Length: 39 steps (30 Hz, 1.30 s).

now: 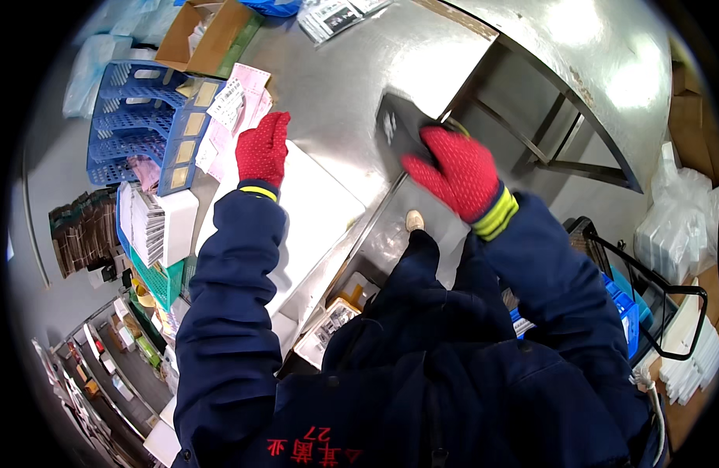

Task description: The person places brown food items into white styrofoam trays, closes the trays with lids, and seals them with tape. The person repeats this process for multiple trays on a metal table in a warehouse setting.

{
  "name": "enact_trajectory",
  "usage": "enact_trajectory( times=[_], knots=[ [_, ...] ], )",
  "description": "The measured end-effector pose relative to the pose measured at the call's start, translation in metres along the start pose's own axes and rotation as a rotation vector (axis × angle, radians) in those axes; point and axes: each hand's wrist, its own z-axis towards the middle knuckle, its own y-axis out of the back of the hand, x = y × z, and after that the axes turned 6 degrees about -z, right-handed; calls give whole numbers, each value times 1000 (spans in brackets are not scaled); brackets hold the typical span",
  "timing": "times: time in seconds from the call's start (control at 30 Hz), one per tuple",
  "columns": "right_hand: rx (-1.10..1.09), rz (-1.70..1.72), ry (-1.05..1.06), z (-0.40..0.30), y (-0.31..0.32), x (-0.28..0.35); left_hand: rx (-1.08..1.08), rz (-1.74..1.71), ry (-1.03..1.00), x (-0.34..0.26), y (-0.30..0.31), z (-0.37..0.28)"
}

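My right hand [453, 167], in a red knit glove with pale dots, grips a flat dark grey object [394, 131] by one end. Motion blur softens that object, and its pale marking cannot be made out. It is over the front edge of the steel table [348, 70]. My left hand [263, 149], gloved the same way, is over the far left part of a white board [313, 199] on the table. Its fingers lie close together; its palm side is hidden. Pink and white paper slips [236, 117] bearing print lie just beyond it.
A blue plastic file rack [143, 117] stands at the left, below an open cardboard box [201, 35]. Bagged printed packets [336, 20] lie at the far edge. A second steel table [617, 70] is at upper right. A black-framed cart [658, 286] with blue baskets stands beside me.
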Motion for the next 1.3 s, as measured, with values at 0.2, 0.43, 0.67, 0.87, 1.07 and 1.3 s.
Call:
enact_trajectory(
  times=[0.2, 0.43, 0.67, 0.87, 1.07, 1.3],
  knots=[
    [17, -196, 167, 14, -53, -4, -8, -11, -40, 0, 2, -2],
    [809, 506, 132, -48, -104, 100, 18, 105, -110, 1, 1, 5],
    [641, 674, 83, -14, -46, 140, -485, -234, -21, 44, -6, 7],
    [454, 449, -155, -38, -59, 99, -424, 120, 199, 36, 11, -2],
    [382, 455, -6, 20, -110, 82, -454, 21, 97, 29, 2, -3],
    [140, 530, 370, 125, -204, 62, -572, -243, 312, 6, 15, 3]
  ],
)
